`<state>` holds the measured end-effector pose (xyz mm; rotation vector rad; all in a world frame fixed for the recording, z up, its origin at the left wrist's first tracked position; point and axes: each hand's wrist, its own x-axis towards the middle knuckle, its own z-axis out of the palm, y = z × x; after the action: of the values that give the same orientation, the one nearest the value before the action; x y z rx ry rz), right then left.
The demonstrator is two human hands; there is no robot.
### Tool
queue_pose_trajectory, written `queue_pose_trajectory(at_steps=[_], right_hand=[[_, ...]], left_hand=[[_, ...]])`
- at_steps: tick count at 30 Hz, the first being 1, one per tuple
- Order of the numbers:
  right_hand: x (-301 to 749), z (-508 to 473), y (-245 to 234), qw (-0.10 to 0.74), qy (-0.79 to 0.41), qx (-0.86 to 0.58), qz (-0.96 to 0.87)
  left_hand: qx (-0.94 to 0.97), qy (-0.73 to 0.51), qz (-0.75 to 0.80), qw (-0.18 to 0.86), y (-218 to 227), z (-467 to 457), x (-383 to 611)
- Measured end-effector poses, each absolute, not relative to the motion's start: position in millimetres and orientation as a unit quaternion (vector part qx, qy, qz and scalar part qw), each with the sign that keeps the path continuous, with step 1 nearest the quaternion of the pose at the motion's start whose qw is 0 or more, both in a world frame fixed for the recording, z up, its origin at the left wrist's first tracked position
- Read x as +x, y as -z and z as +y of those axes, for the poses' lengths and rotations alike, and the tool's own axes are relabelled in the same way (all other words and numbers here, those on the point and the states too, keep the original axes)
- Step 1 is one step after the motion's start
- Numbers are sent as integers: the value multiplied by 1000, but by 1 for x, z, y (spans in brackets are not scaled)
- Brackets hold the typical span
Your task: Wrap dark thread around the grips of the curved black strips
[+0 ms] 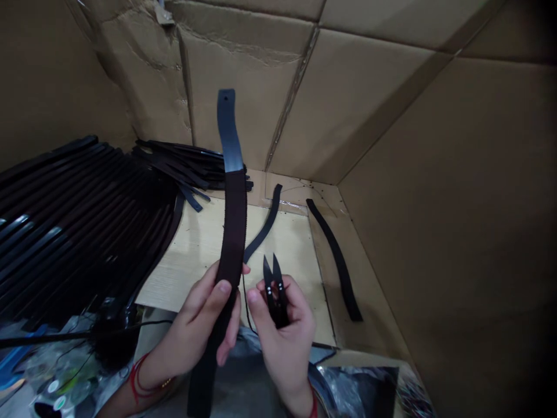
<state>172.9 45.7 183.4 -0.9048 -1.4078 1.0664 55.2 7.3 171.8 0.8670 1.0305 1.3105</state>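
My left hand [204,322] is closed around a long curved black band [232,226] covered in dark fabric, holding it upright; its bare glossy tip points up toward the cardboard wall. My right hand [282,331] grips a small pair of black thread snips [274,287], blades pointing up, just right of the band. A thin dark thread [246,302] hangs from the band between the two hands.
A big stack of black bands [78,220] fills the left side, with more piled at the back [191,162]. Two loose strips [265,223] [335,258] lie on the light board [195,255]. Cardboard walls [435,174] enclose the space. Plastic bags lie near me.
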Motion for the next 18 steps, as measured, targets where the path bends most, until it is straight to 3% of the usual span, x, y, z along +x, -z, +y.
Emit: queue_pose_trajectory(at_steps=[4, 9, 18], right_hand=[[171, 48, -185, 558, -443, -353, -607], [172, 43, -175, 590, -398, -373, -595], [172, 42, -160, 623, -373, -395, -563]], left_hand=[[387, -538, 433, 611, -168, 2, 54], [447, -524, 505, 520, -168, -1, 52], [490, -510, 482, 517, -176, 2, 57]])
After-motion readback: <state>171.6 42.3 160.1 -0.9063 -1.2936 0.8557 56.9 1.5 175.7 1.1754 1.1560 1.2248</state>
